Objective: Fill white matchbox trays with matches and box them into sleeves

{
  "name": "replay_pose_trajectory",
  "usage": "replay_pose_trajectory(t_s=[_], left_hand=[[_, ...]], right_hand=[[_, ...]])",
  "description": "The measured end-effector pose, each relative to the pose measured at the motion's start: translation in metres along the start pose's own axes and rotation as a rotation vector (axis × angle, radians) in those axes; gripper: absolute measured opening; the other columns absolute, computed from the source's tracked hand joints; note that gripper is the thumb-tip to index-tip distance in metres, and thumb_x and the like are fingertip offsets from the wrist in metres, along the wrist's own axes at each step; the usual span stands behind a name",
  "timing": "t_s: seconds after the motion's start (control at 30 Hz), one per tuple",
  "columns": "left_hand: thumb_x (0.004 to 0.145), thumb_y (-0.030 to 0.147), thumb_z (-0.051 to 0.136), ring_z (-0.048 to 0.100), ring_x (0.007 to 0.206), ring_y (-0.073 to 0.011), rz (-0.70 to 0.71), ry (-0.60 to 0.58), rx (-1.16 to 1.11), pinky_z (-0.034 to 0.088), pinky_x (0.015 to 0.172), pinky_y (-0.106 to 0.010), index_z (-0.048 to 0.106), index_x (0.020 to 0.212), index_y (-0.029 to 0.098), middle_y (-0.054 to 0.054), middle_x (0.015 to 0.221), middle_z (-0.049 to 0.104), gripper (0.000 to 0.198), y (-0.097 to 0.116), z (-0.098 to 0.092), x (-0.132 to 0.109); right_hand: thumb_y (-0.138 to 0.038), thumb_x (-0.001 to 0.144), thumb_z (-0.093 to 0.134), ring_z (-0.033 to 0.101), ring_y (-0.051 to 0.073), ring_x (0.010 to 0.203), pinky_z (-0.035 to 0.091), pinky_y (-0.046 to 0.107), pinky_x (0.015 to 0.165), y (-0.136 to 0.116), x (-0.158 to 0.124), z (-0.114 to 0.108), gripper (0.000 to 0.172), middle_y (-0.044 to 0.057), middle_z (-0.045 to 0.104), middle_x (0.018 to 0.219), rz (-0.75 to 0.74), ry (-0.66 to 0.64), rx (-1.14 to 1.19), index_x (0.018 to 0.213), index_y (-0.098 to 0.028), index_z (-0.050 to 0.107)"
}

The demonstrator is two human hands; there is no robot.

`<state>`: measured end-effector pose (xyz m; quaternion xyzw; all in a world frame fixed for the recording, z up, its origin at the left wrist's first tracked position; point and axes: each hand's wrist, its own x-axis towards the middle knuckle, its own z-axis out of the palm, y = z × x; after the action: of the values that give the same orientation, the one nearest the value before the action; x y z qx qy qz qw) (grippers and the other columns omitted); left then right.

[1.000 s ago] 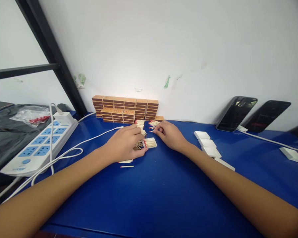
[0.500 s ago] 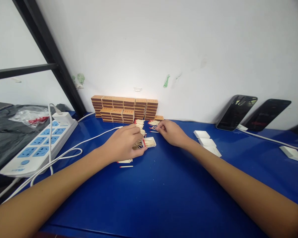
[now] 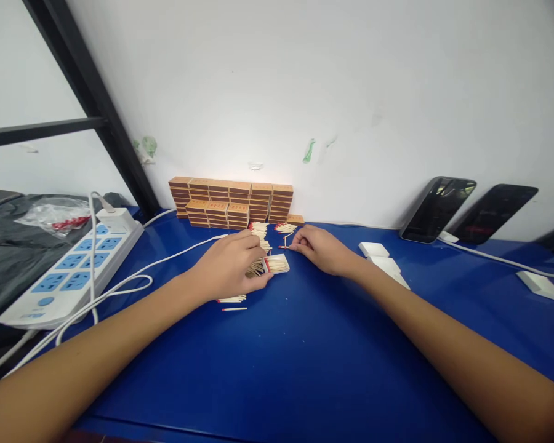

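Note:
My left hand (image 3: 228,264) curls over loose matches and holds the left end of a small white matchbox tray (image 3: 282,269), its thumb along the near side. Red-tipped matches (image 3: 277,263) lie inside the tray. Just beyond the tray's right end, my right hand (image 3: 321,249) has thumb and forefinger pinched at a match (image 3: 284,247) on the blue table. Behind the hands are piles of matches, one at the left (image 3: 259,231) and a smaller one at the right (image 3: 285,227). More matches (image 3: 233,299) lie under my left wrist, with a single match (image 3: 234,309) in front.
Stacked matchboxes (image 3: 226,191) stand against the wall. White trays (image 3: 385,266) lie right of my right hand. Two phones (image 3: 438,209) lean on the wall at right. A power strip (image 3: 74,271) with white cables (image 3: 133,280) occupies the left side of the blue table (image 3: 277,369).
My right fingers have moved slightly down and toward me, from the small match pile to the match beside it. My left hand and the tray have hardly moved.

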<state>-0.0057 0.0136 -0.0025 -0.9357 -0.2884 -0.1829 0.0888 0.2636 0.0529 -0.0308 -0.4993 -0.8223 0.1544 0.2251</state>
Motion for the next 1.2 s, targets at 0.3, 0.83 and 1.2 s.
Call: replay_pose_trajectory(t_s=[0.3,0.83,1.2], left_hand=[[0.095,0.045,0.064,0.060,0.087,-0.0241,-0.004,0.000,0.007,0.054,0.080,-0.039,0.076,0.099,0.014,-0.007,0.086,0.065,0.034,0.000,0.000,0.001],[0.095,0.044,0.065,0.061,0.087,-0.0238,0.017,0.005,-0.034,0.053,0.079,-0.038,0.075,0.097,0.015,-0.007,0.086,0.066,0.030,0.002,-0.002,0.000],[0.096,0.044,0.064,0.062,0.088,-0.0237,0.021,0.014,-0.034,0.054,0.082,-0.038,0.076,0.101,0.016,-0.007,0.088,0.067,0.031,0.002,0.000,-0.001]], right_hand=[[-0.046,0.096,0.060,0.049,0.015,0.068,0.039,0.029,0.063,-0.027,-0.010,-0.021,0.028,0.000,0.058,0.076,-0.003,-0.190,0.225,0.089,-0.020,0.067],[-0.028,0.098,0.060,0.059,0.024,0.101,0.048,0.039,0.093,-0.008,-0.006,0.004,0.015,0.009,0.063,0.109,-0.182,0.045,0.072,0.108,-0.023,0.070],[-0.025,0.099,0.055,0.057,0.026,0.099,0.048,0.042,0.093,0.023,0.003,0.007,0.011,0.011,0.061,0.102,-0.132,0.122,-0.050,0.093,-0.020,0.062]])
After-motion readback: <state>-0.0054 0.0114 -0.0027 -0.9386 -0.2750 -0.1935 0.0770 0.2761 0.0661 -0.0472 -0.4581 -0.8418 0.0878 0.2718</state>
